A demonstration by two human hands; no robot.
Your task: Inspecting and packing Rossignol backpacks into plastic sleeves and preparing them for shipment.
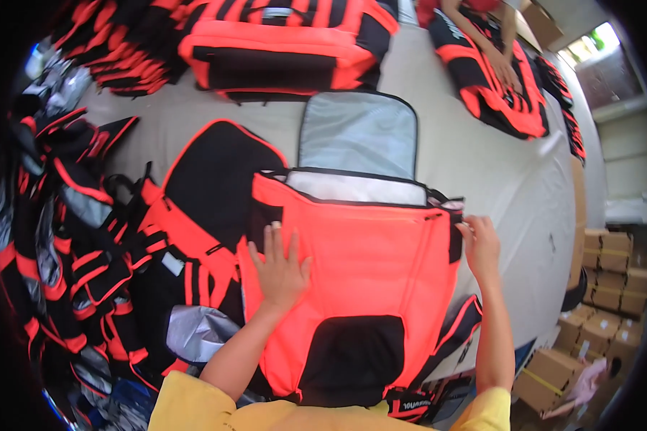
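the large bright-orange fabric bag with black panels and a silver lining [359, 258] lies flat on the pale grey table [496, 172], directly in front of the person, its silver-lined lid [357, 133] thrown open away from them so the mouth of the bag shows.

the left hand [280, 269] rests palm down on the orange face of the bag, left of its middle, fingers spread apart and gripping nothing; it seems to pin the fabric flat so the bag does not slide. the right hand [480, 244] sits at the bag's upper right corner, its fingertips drawn together on the black edge there, apparently pinching the seam or a zip pull, though what lies between them is too small to tell.

left of the bag lies a heap of more orange-and-black bag pieces with silver lining [86, 251], crowding the table edge. beyond the open lid stands another finished orange-and-black bag [284, 47]. at the far right of the table from the bag, another person's hands [507, 68] press on a flat orange-and-black piece [492, 90]. off the table's right side, brown cardboard boxes [611, 280] are stacked on the floor.
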